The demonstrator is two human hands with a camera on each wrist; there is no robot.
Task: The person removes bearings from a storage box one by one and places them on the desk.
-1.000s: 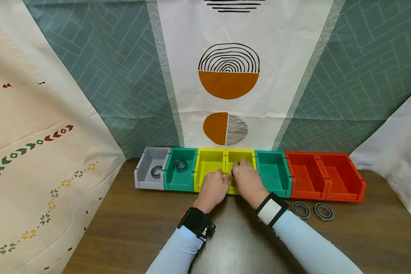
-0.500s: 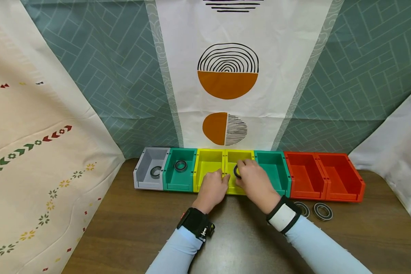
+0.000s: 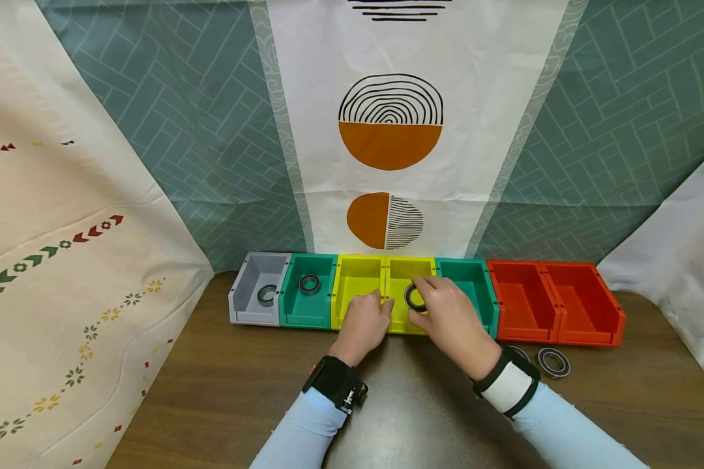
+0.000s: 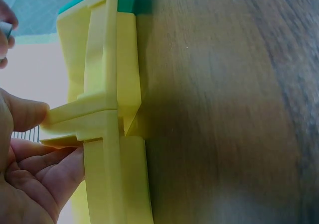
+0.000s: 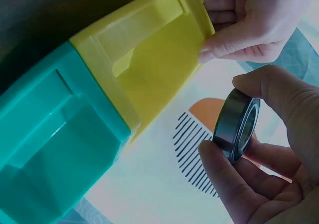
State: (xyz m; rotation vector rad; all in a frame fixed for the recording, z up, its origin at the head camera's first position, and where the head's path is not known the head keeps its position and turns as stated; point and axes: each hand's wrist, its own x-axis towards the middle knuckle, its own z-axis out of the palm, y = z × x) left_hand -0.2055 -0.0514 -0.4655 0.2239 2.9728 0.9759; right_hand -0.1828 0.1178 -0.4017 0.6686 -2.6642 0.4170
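A ball bearing point(image 5: 233, 124) is pinched on edge between the thumb and fingertips of my right hand point(image 3: 453, 319). In the head view the bearing point(image 3: 408, 298) overlaps the front of the right yellow bin point(image 3: 409, 268). My left hand point(image 3: 362, 324) grips the adjoining side walls of the left yellow bin point(image 3: 354, 277) and its yellow neighbour, at their front. The left wrist view shows that thumb on one side of the yellow walls point(image 4: 79, 117) and the fingers on the other.
Left of the yellow bins stand a grey bin point(image 3: 242, 301) and a green bin point(image 3: 296, 307), each with a bearing inside. To the right are another green bin point(image 3: 469, 280) and two red bins point(image 3: 519, 293). One bearing point(image 3: 542, 360) lies on the table; another is partly hidden by the right wrist.
My right hand has drawn back to the right from the right yellow bin, bringing the bearing with it into clearer sight. My left hand keeps its grip in place.
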